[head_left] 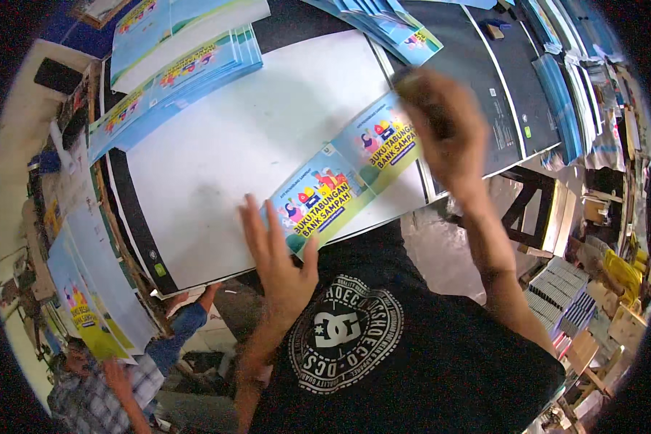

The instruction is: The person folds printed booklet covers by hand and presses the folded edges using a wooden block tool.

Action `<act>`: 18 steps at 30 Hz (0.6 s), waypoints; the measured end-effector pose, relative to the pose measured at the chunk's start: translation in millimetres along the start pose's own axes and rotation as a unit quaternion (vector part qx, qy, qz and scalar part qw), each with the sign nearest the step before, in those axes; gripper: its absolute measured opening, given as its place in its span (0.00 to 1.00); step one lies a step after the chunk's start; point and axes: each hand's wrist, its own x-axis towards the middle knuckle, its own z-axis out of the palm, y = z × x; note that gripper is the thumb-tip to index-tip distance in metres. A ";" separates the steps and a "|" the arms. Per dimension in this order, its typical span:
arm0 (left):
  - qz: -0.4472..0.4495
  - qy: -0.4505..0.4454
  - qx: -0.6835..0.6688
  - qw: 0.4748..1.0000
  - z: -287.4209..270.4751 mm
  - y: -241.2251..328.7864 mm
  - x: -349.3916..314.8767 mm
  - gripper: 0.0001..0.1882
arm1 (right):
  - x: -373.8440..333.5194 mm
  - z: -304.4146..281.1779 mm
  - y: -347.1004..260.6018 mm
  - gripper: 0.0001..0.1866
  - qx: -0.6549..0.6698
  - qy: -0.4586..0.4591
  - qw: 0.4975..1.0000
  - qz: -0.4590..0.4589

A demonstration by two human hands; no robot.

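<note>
A long printed sheet [354, 192] in light blue and yellow-green, with cartoon figures and bold lettering, lies slantwise on the white board [210, 159] before me. It looks like a cover spread. My left hand [278, 264] is open, fingers apart, with fingertips and thumb at the sheet's left end. At the sheet's right end, my right hand [448, 126] is curled and smeared by motion. Something dark shows within its fingers, too blurred to name. The hand hides that corner of the sheet.
Stacks of similar printed sheets [188, 69] lie at the far left, and more folded sheets [390, 29] at the back. Blue-edged stacks [557, 101] line the right. A dark block [494, 30] rests on the black board. At lower left, another person [116, 383] is beside large printed sheets [94, 282].
</note>
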 end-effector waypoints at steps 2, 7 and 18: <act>-0.004 -0.069 0.126 0.990 15.5 -9.4 -5.9 0.44 | -15.9 35.5 -29.2 0.25 0.022 -0.132 0.991 -0.016; -0.018 -0.128 0.189 0.973 17.9 -8.0 -4.4 0.46 | -47.0 81.1 -53.0 0.28 0.037 -0.249 0.967 -0.028; -0.018 -0.110 0.191 0.975 7.0 -1.6 15.6 0.45 | -5.8 12.4 112.0 0.21 -0.210 -0.016 0.972 0.109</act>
